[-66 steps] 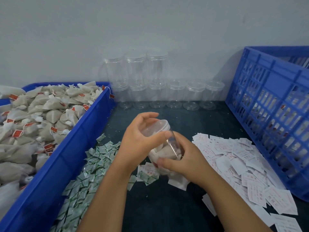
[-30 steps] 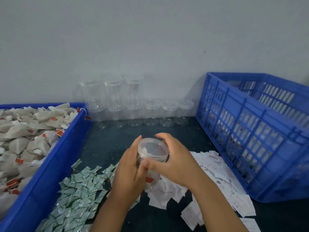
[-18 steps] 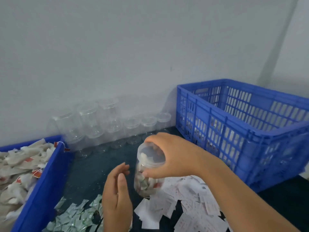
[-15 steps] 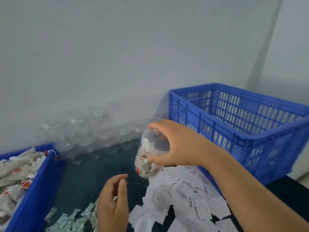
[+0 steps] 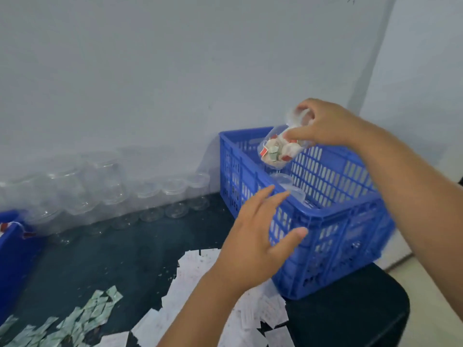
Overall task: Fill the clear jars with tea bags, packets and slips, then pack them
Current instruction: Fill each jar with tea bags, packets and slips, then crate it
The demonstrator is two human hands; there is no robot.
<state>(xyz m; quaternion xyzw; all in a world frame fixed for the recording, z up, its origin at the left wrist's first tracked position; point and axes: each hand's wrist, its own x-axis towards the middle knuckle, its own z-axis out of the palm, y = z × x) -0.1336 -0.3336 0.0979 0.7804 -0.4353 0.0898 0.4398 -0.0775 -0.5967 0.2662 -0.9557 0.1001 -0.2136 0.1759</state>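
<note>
My right hand (image 5: 325, 122) grips a filled clear jar (image 5: 278, 150) by its lidded top, holding it tilted in the air above the blue slatted crate (image 5: 333, 214). Tea bags with red tags and a green packet show through the jar's wall. Inside the crate, below the held jar, lie other clear jars (image 5: 290, 186). My left hand (image 5: 260, 236) hovers open, fingers spread, in front of the crate's near left wall and holds nothing.
Empty lidded clear jars (image 5: 105, 189) stand stacked along the back wall. White paper slips (image 5: 200, 269) and green packets (image 5: 82, 316) lie scattered on the dark table. The corner of a blue bin (image 5: 12, 236) with tea bags shows at the left edge.
My right hand has lifted the closed, filled jar off the table and carried it right, over the crate. My left hand let go of it and moved toward the crate. The camera turned right.
</note>
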